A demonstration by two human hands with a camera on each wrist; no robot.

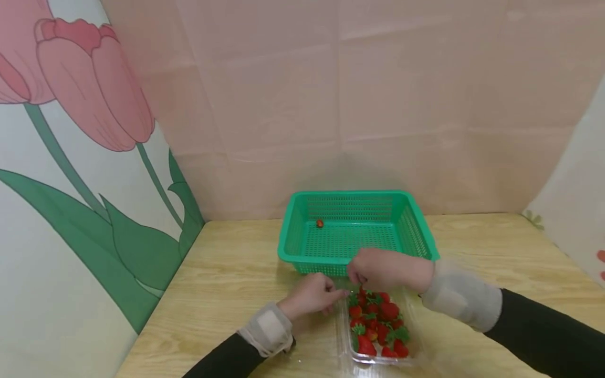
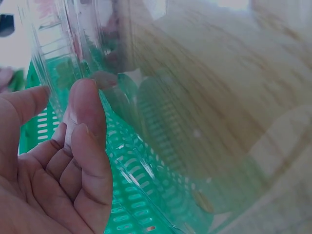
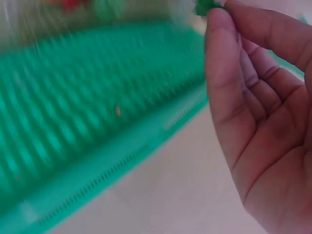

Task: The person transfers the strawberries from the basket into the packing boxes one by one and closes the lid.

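A clear plastic box (image 1: 364,359) full of red strawberries (image 1: 388,311) stands on the table in front of the green basket (image 1: 286,231). At its far left corner is my left hand (image 1: 314,295), thumb and forefinger at the clear rim, the other fingers curled. The left wrist view has clear plastic (image 2: 53,83) passing between that thumb and forefinger. Over the box's far end, my right hand (image 1: 385,268) pinches the green leaves (image 3: 205,7) of a strawberry between thumb and forefinger; its fruit is hidden in the right wrist view. One small strawberry (image 1: 319,223) lies in the basket's far left.
Behind the wooden table (image 1: 236,262) rises a wall covered in pinkish sheeting (image 1: 264,105), close to the basket's back. A wall with painted tulips (image 1: 94,89) borders the table on the left. Another pale wall (image 1: 581,199) stands on the right.
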